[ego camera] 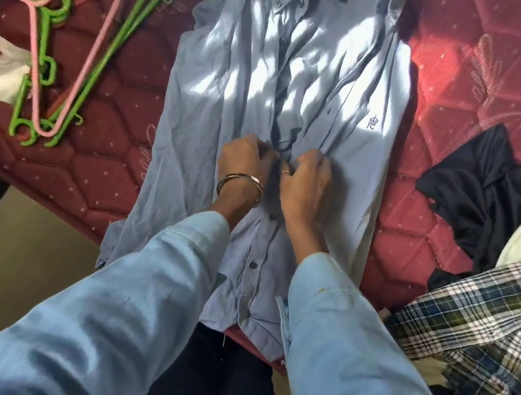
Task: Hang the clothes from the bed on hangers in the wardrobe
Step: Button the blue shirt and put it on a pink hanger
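the shirt (310,78) is laid flat on the red bed (476,95), front up. its placket is pinched mid-chest by the left hand (246,160) and the right hand (307,177), fingers curled, so buttoning or unbuttoning is judged under way. next, a hanger from the pile of hangers (73,28) must be fetched and slid into the collar.

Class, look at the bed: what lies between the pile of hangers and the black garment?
In the head view, the light blue shirt lies spread between the hangers and the black garment, with both hands working on its front.
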Demonstrator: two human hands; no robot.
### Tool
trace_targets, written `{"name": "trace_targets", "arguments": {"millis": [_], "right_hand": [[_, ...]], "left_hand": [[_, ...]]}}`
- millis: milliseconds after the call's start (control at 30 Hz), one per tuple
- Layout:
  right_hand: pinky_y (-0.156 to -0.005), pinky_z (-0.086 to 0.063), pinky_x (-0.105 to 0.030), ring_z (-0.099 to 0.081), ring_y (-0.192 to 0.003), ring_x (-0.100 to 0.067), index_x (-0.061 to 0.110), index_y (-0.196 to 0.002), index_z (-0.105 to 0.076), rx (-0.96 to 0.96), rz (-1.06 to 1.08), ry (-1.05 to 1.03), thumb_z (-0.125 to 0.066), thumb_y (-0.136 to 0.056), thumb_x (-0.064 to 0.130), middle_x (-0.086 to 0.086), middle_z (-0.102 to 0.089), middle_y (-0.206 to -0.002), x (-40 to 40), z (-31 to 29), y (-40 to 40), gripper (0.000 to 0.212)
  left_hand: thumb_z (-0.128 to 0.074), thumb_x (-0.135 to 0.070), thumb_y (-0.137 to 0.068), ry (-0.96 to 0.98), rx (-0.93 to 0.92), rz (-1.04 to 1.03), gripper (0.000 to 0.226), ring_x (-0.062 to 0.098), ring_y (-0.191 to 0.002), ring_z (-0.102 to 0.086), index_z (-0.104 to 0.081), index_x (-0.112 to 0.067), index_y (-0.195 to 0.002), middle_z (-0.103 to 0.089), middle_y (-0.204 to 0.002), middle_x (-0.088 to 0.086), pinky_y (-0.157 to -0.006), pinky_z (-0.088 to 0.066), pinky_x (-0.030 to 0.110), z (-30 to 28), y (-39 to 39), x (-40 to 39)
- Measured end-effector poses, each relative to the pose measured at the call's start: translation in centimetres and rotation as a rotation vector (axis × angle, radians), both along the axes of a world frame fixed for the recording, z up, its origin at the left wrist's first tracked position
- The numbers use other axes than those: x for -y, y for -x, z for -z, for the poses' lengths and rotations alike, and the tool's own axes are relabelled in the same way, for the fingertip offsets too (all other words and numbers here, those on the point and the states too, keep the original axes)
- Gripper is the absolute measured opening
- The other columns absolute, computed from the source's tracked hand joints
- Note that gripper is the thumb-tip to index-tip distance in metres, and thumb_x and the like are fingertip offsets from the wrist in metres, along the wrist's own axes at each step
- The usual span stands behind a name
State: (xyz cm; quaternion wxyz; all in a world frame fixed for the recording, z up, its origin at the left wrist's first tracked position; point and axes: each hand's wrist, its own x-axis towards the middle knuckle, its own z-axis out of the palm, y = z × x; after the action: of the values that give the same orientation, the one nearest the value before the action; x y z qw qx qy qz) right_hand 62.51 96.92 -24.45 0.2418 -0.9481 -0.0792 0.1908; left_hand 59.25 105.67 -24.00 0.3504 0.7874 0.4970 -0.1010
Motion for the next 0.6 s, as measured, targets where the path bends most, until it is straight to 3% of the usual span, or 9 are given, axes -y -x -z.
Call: {"name": "trace_targets", "arguments": {"millis": [133,233,300,367,433,533,600], "right_hand": [[-0.088,-0.044,-0.039,-0.049,-0.115,-0.034,-0.002,-0.123,-0.048,-0.027,-0.056,0.236,-0.061,-0.091,0.038,-0.020,-0.050,-0.125,-0.4,0.5,-0.4,0.052],[-0.089,-0.044,-0.039,-0.051,-0.114,-0.034,-0.001,-0.118,-0.055,-0.091,0.036,0.197,-0.063,-0.089,0.030,-0.019,-0.054,-0.121,-0.5,0.8,-0.9,0.043],[-0.085,-0.046,-0.035,-0.058,-0.106,-0.033,0.000,-0.104,-0.064,-0.144,0.135,0.142,-0.065,-0.086,0.021,-0.019,-0.063,-0.110,-0.2,1.1,-1.3,0.028],[-0.077,-0.048,-0.032,-0.064,-0.094,-0.032,0.000,-0.087,-0.066,-0.181,0.170,0.129,-0.064,-0.084,0.016,-0.021,-0.067,-0.096,0.2,1.1,-1.4,0.017],[-0.071,-0.046,-0.033,-0.063,-0.088,-0.033,0.000,-0.082,-0.064,-0.191,0.171,0.104,-0.063,-0.084,0.020,-0.022,-0.067,-0.090,0.4,0.9,-1.2,0.021],[-0.076,-0.045,-0.033,-0.060,-0.098,-0.033,0.002,-0.102,-0.063,-0.174,0.149,0.100,-0.064,-0.087,0.038,-0.018,-0.065,-0.102,0.3,0.4,-1.0,0.039],[-0.081,-0.046,-0.037,-0.057,-0.106,-0.036,0.005,-0.115,-0.058,-0.164,0.103,0.169,-0.062,-0.090,0.040,-0.018,-0.059,-0.114,0.0,0.2,-1.1,0.043]], "left_hand": [[-0.069,-0.040,-0.082,0.043,-0.099,-0.036,0.029,0.026,-0.087,-0.064,-0.072,-0.012,-0.092,-0.070,-0.089,0.010,-0.066,-0.040,0.026,0.4,-1.0,-0.5],[-0.070,-0.038,-0.078,0.054,-0.125,-0.024,0.028,0.025,-0.072,-0.061,-0.071,-0.010,-0.077,-0.063,-0.071,0.008,-0.060,-0.039,0.026,0.7,-1.2,-0.6],[-0.068,-0.034,-0.079,0.056,-0.154,-0.003,0.028,0.030,-0.074,-0.063,-0.069,-0.006,-0.078,-0.065,-0.074,0.013,-0.059,-0.040,0.028,1.0,-1.1,-0.5],[-0.066,-0.028,-0.081,0.072,-0.137,-0.005,0.025,0.033,-0.080,-0.064,-0.069,-0.003,-0.082,-0.068,-0.082,0.017,-0.061,-0.043,0.029,1.4,-0.8,-0.5],[-0.066,-0.026,-0.083,0.099,-0.079,-0.043,0.023,0.031,-0.085,-0.066,-0.072,-0.005,-0.090,-0.071,-0.088,0.016,-0.070,-0.049,0.030,1.9,-0.4,-0.5],[-0.071,-0.024,-0.082,0.198,0.044,-0.206,0.019,0.024,-0.089,-0.068,-0.074,-0.010,-0.095,-0.073,-0.091,0.009,-0.086,-0.054,0.034,2.2,0.2,-0.4],[-0.074,-0.023,-0.079,0.235,0.098,-0.279,0.012,0.021,-0.080,-0.068,-0.074,-0.014,-0.087,-0.071,-0.079,0.006,-0.083,-0.056,0.035,2.3,0.5,-0.4]]}}
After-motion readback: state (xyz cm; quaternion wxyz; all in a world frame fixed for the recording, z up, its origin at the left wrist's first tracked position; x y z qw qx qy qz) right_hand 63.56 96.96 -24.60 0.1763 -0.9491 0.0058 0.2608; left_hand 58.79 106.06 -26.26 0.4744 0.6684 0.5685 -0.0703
